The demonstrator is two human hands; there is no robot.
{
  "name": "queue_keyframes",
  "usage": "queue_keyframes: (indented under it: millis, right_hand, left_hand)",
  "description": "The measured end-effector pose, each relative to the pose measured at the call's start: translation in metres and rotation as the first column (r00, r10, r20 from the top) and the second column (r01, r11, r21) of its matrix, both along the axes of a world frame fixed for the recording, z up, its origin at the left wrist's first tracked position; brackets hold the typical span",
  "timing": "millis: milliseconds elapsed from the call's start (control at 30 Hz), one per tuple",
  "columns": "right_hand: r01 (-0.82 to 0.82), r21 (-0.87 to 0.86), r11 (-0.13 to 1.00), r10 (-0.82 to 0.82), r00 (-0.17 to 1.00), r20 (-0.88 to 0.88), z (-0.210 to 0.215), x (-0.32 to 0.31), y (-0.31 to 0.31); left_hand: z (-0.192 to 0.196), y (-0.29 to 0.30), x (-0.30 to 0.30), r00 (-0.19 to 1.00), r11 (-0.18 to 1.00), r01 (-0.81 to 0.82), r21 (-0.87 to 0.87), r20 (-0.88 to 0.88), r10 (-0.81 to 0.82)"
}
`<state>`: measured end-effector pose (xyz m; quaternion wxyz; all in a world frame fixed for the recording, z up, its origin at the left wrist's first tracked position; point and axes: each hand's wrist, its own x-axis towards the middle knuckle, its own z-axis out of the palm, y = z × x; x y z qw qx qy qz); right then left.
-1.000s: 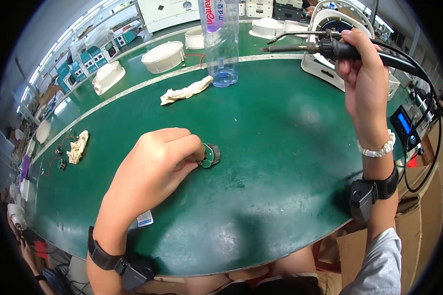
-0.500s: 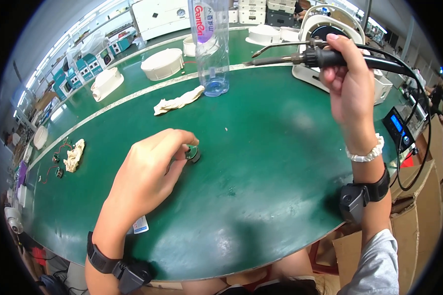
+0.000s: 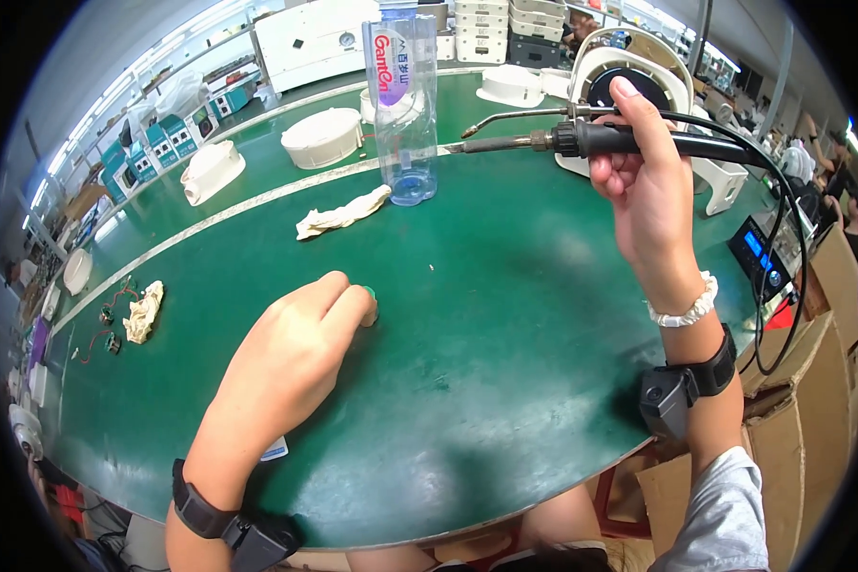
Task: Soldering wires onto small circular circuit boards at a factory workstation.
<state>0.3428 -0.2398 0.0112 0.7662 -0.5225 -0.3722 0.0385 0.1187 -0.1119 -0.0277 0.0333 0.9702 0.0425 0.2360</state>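
Note:
My right hand (image 3: 653, 205) is wrapped around the black handle of a soldering iron (image 3: 582, 140), raised over the right of the table. The iron's tip points left, close to a clear plastic bottle (image 3: 408, 143) in the picture, and a thin curved metal feed tube runs above it. My left hand (image 3: 291, 348) is closed low over the table's middle, fingers curled on a small round green part (image 3: 372, 297). Only the part's edge shows past the fingertips; the rest is hidden. A crumpled cream cloth (image 3: 343, 212) lies just beyond, beside the bottle.
Small circuit boards with red wires (image 3: 112, 341) and another cream scrap (image 3: 144, 313) lie at the left of the green table (image 3: 505, 381). White round housings (image 3: 321, 138) stand along the far side. A controller with a blue display (image 3: 761, 255) sits at right; a black cable hangs there.
My left fingers have curled further over the small round part, covering more of it. My right hand, with the soldering iron, sits slightly further left and lower in the picture.

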Motion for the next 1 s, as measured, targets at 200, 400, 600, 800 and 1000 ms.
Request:
queue_keyframes:
  millis: [200,400,600,800,1000]
  right_hand:
    - [-0.052,-0.042,0.998,0.05,0.998,-0.037,-0.004,-0.006,0.0]
    - [-0.216,-0.007,0.976,0.213,0.967,-0.142,-0.01,-0.016,0.001]
    - [-0.151,-0.179,0.972,0.14,0.987,-0.077,-0.019,-0.033,0.004]
    - [-0.31,-0.259,0.915,0.302,0.951,-0.072,-0.032,-0.049,0.007]
    - [-0.318,-0.325,0.891,0.309,0.948,-0.081,-0.037,-0.049,0.008]
  left_hand:
    - [-0.002,0.008,0.002,0.998,0.998,0.064,-0.019,0.028,-0.064]
    - [0.014,0.004,-0.007,0.993,0.995,-0.08,-0.055,0.082,0.085]
    - [0.032,0.001,-0.023,0.952,0.947,-0.276,-0.164,-0.184,0.245]
    - [0.031,0.0,-0.023,0.947,0.955,-0.23,-0.189,-0.271,0.174]
    - [0.027,0.001,-0.024,0.959,0.899,-0.173,-0.403,-0.278,0.06]
